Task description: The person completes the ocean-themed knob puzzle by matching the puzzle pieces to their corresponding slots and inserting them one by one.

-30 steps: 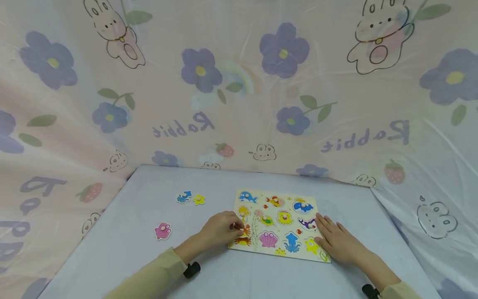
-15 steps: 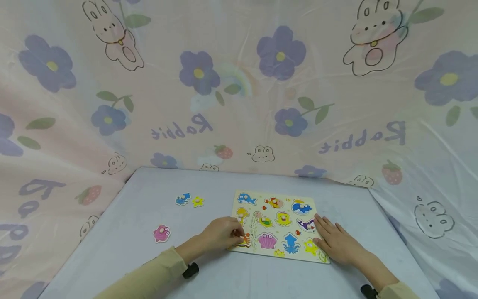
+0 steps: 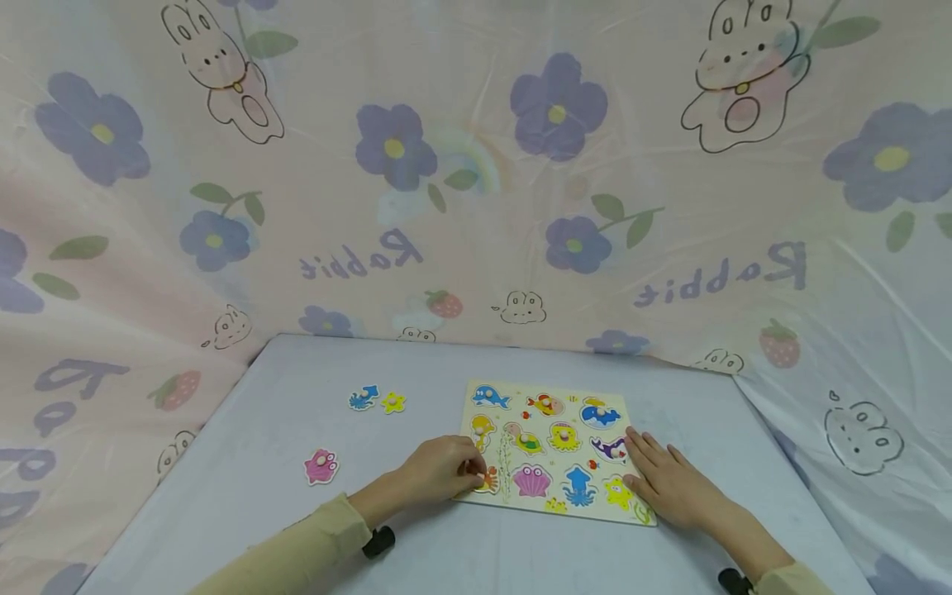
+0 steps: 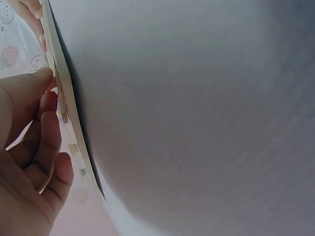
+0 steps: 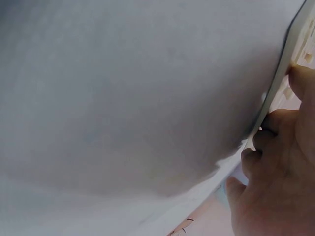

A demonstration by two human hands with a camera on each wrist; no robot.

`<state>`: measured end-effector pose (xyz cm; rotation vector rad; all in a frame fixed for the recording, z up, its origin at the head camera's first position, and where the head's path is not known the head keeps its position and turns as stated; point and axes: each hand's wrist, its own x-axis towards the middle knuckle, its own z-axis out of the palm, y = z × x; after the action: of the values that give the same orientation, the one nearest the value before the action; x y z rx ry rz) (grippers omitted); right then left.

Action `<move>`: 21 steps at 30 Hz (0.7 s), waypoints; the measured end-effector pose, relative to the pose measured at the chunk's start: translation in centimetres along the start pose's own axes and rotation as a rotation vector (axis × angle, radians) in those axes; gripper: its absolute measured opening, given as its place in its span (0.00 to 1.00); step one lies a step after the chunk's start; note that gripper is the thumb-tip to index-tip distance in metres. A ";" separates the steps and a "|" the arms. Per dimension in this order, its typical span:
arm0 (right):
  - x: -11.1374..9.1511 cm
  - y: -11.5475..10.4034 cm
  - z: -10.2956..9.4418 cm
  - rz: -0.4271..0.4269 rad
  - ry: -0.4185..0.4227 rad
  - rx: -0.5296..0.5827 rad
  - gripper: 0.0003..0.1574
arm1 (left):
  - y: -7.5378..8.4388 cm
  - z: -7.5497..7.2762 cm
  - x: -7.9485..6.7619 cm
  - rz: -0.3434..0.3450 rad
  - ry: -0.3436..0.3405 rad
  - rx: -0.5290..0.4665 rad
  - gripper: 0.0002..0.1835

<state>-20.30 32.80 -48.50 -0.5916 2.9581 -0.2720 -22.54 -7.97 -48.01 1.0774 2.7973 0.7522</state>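
Observation:
A cream puzzle board (image 3: 546, 504) with sea-animal shapes lies on the table. At its near left corner my left hand (image 3: 439, 469) pinches the knob of an orange crab puzzle piece (image 3: 491, 479), whose left part the fingers hide in the head view. The left wrist view shows thumb and index finger together over the piece's wooden edge (image 4: 64, 105), which lies close over the board and at a slight slant to it. My right hand (image 3: 678, 483) rests along the board's right edge, fingers stretched out, their tips on the board.
To the left of the board lie a blue squid piece (image 3: 364, 397), a yellow starfish piece (image 3: 394, 402) and a pink shell piece (image 3: 321, 467). A patterned curtain (image 3: 476, 207) hangs behind the white-covered table (image 3: 260, 413).
My left hand has moved slightly toward the near edge, bringing the crab piece down over the printed crab, which is now covered. The right hand has stayed on the board's edge.

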 end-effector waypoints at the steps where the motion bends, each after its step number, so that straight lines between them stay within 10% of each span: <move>1: 0.0 0.0 0.0 -0.005 0.002 -0.001 0.46 | 0.0 0.0 0.0 0.000 0.000 0.004 0.04; 21: 0.1 0.0 0.2 0.007 -0.004 -0.010 0.47 | -0.2 0.1 -0.1 0.002 -0.003 -0.022 0.04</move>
<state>-20.34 32.71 -48.70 -0.5821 2.9592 -0.2559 -22.51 -8.14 -48.17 1.0766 2.7785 0.7792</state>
